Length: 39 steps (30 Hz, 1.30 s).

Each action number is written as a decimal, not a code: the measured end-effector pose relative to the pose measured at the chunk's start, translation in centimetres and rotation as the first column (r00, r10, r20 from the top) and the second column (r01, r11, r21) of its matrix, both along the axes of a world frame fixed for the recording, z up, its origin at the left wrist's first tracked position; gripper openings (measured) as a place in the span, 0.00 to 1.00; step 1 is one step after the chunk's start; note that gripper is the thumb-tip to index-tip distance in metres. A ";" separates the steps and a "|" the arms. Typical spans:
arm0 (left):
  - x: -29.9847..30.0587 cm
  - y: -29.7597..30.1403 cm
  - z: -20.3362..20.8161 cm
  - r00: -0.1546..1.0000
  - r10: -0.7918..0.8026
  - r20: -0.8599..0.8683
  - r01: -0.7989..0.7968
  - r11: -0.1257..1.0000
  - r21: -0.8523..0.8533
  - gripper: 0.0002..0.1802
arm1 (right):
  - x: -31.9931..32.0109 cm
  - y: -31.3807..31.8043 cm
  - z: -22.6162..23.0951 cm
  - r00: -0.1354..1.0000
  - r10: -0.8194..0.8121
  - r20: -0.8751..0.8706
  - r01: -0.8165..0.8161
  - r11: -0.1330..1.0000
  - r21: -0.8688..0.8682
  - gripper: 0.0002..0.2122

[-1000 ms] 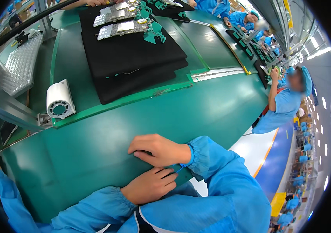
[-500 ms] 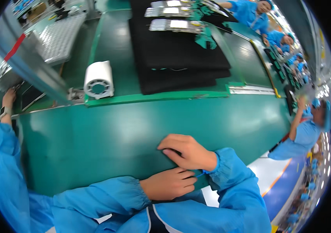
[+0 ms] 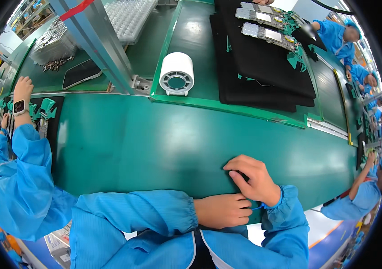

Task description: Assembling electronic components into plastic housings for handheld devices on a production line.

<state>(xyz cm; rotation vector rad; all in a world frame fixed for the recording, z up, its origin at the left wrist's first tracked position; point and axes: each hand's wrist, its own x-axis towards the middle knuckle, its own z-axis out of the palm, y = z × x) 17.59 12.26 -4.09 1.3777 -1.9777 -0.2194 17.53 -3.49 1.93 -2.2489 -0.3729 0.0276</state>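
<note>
My right hand [image 3: 254,179] rests over the green tabletop [image 3: 155,148] near its front edge. Its fingers bend loosely, the thumb stands apart from them, and nothing shows between. Below it my left hand [image 3: 223,210] lies across toward the right wrist, its fingers curled closed. A thin blue cord [image 3: 258,207] runs from the right cuff to those fingertips; whether they grip it is hidden. Beyond my hands stands a white cylinder [image 3: 177,74] with a slotted round end. Several circuit boards with green tabs [image 3: 268,36] lie on black mats [image 3: 262,92] at the far right.
A metal post [image 3: 99,45] rises left of the cylinder. Behind it are a clear moulded tray [image 3: 128,20], a dark flat device [image 3: 82,74] and a tub of small metal parts [image 3: 54,42]. A co-worker's arm [image 3: 27,145] reaches in at left. More workers sit at right.
The view has swung left, so the table's things appear farther right. My hands keep their pose. The left co-worker's hand has drawn back from the parts tub.
</note>
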 end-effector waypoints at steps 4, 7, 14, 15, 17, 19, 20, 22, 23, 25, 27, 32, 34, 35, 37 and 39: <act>-0.1 0.1 -0.1 1.000 0.008 -0.003 -0.008 1.000 -0.012 0.10 | -0.1 0.1 0.0 1.000 -0.006 -0.001 0.006 1.000 0.000 0.07; -0.1 0.1 -0.1 1.000 0.012 -0.025 -0.013 1.000 -0.020 0.10 | -0.3 0.2 0.0 1.000 0.000 0.000 0.000 1.000 0.002 0.07; -0.4 0.2 0.6 0.975 0.177 0.137 -0.139 0.959 -0.248 0.09 | 0.1 0.9 -0.5 0.998 -0.059 0.022 0.058 0.996 0.062 0.05; -0.4 0.3 0.7 0.951 0.255 0.173 -0.198 0.936 -0.292 0.10 | 0.1 0.7 -0.7 0.997 -0.072 0.003 0.071 0.996 0.062 0.05; -0.2 1.6 2.9 0.881 0.435 0.185 -0.364 0.874 -0.323 0.11 | 0.4 0.2 -1.0 0.996 -0.089 -0.006 0.089 0.993 0.077 0.05; 0.4 5.2 5.5 0.673 0.712 0.199 -0.655 0.699 -0.286 0.14 | 0.7 -0.1 -1.4 0.995 -0.090 -0.038 0.094 0.988 0.125 0.05; 0.3 7.8 6.1 0.495 0.837 0.234 -0.792 0.546 -0.275 0.15 | 0.5 -0.3 -1.5 0.993 -0.103 -0.052 0.109 0.986 0.125 0.05; -0.1 13.7 5.9 -0.009 0.991 0.135 -0.994 0.005 -0.106 0.18 | 0.4 0.0 -1.6 0.993 -0.109 -0.047 0.114 0.984 0.135 0.05; -0.5 16.5 6.2 -0.219 0.939 0.266 -0.974 -0.228 0.004 0.19 | 0.2 0.2 -1.6 0.994 -0.110 -0.028 0.112 0.985 0.131 0.05; -1.4 22.3 3.9 -0.383 0.841 0.382 -0.906 -0.423 0.023 0.27 | 0.5 0.6 -1.6 0.995 -0.093 0.020 0.090 0.988 0.123 0.05; -1.7 24.9 3.1 -0.420 0.808 0.413 -0.884 -0.468 0.016 0.24 | 0.3 1.2 -1.4 0.996 -0.089 -0.004 0.089 0.988 0.125 0.05; -1.1 26.6 2.7 -0.332 0.765 0.552 -0.937 -0.336 -0.098 0.15 | -0.2 1.3 -1.7 0.997 -0.082 -0.005 0.082 0.989 0.123 0.05; -0.1 28.0 3.1 -0.326 0.778 0.537 -0.935 -0.180 -0.307 0.11 | -0.5 1.3 -2.1 0.995 -0.089 -0.037 0.096 0.961 0.259 0.06; 0.0 28.6 3.3 -0.303 0.795 0.525 -0.930 -0.128 -0.343 0.10 | -0.7 1.5 -1.9 0.993 -0.076 -0.089 0.098 0.955 0.281 0.06; 0.5 28.6 3.8 -0.147 0.864 0.482 -0.928 0.049 -0.370 0.12 | -1.1 2.3 -2.1 0.983 -0.046 -0.177 0.108 0.928 0.357 0.06; 0.1 26.3 4.0 0.072 0.887 0.457 -0.881 0.271 -0.388 0.15 | -2.0 2.8 -1.6 0.930 0.052 -0.364 0.139 0.866 0.480 0.11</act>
